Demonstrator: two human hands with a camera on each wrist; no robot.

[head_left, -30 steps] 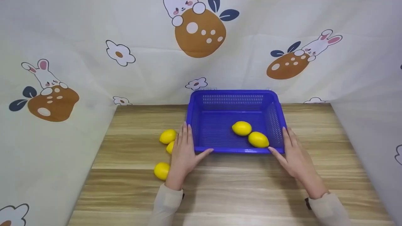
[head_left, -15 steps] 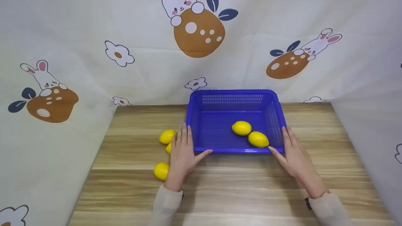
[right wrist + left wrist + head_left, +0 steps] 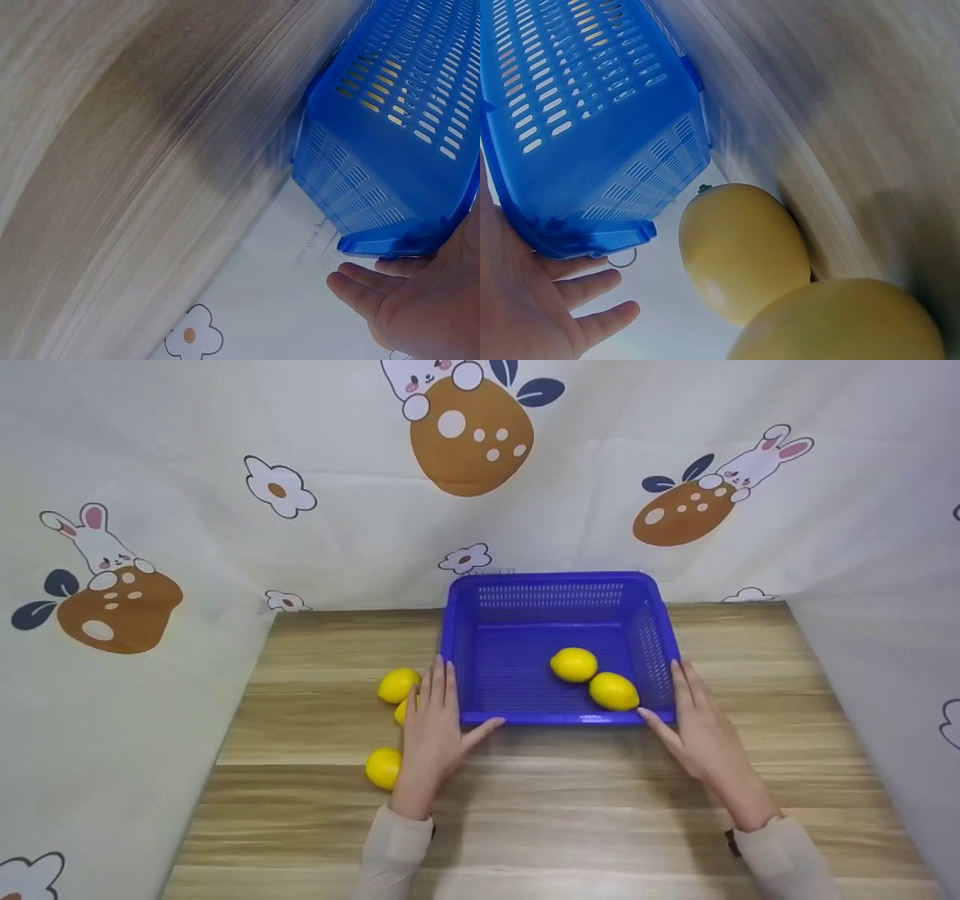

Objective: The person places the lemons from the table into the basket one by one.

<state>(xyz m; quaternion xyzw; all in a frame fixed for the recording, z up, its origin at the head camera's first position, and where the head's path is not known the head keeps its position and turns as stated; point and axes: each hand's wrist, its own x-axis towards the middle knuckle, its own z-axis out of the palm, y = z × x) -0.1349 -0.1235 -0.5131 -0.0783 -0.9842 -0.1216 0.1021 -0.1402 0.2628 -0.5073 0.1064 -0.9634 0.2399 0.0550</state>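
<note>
A blue plastic basket (image 3: pixel 525 718) with slotted walls stands at the back of the wooden table. Inside it, toward the right, lie two lemons, one farther back (image 3: pixel 574 665) and one near the front corner (image 3: pixel 613 691). My left hand (image 3: pixel 435 735) rests on the basket's left front corner, fingers straight along the side and thumb at the front rim. At the opposite corner my right hand (image 3: pixel 705 739) touches the rim the same way. In the left wrist view the fingers (image 3: pixel 604 324) extend straight beneath the rim; the right wrist view shows extended fingers (image 3: pixel 356 292) too.
Left of my left hand lie three more lemons: one at the back (image 3: pixel 398 685), one partly hidden by the fingers (image 3: pixel 400 712), and one by the wrist (image 3: pixel 383 769). A printed cloth (image 3: pixel 360 532) hangs behind the table (image 3: pixel 570 817) and along both sides.
Both hands stay at the basket's corners and the lemons lie as before. The whole view has shifted slightly; nothing else visibly differs.
</note>
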